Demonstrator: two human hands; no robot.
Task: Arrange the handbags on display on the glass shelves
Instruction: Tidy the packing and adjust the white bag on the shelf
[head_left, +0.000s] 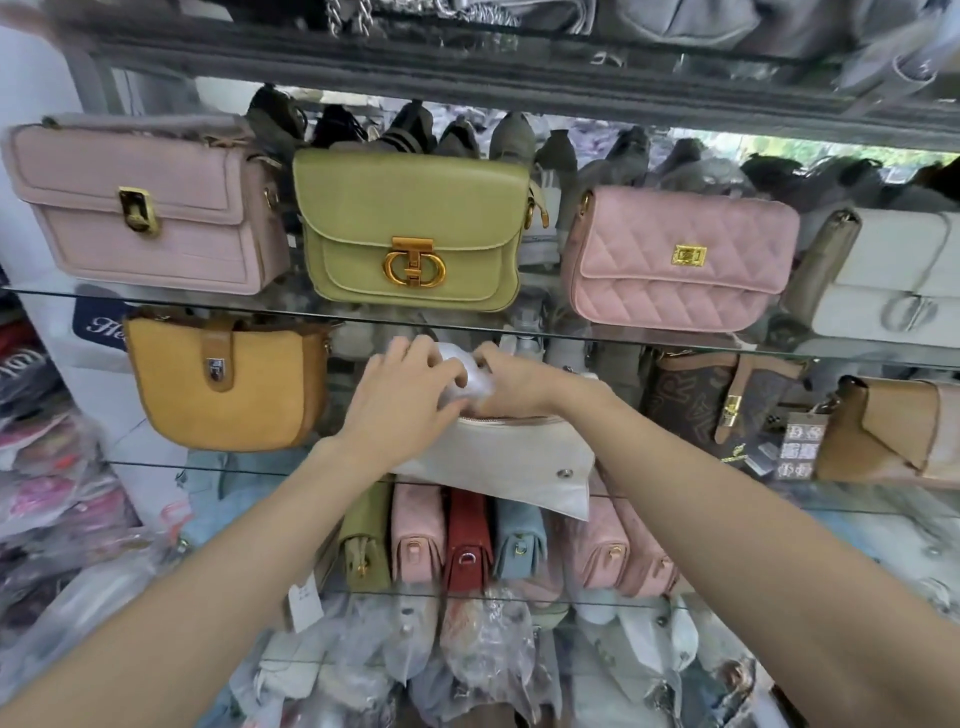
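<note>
A cream handbag (511, 460) with a zip along its top rests tilted on the middle glass shelf (156, 463), its lower corner hanging over the front edge. My left hand (402, 387) and my right hand (511, 382) meet just above its open top, both gripping a white crumpled wad of stuffing (475, 382) that sticks out of the bag. On the same shelf, a mustard saddle bag (223, 384) stands to the left. A brown monogram bag (727, 392) and a tan bag (893, 431) stand to the right.
The upper glass shelf (519, 325) carries a lilac bag (140, 208), a green bag (410, 228), a pink quilted bag (675, 260) and a white bag (893, 280). Below, several small bags (467, 540) stand edge-on. Plastic-wrapped goods (467, 654) fill the bottom and left.
</note>
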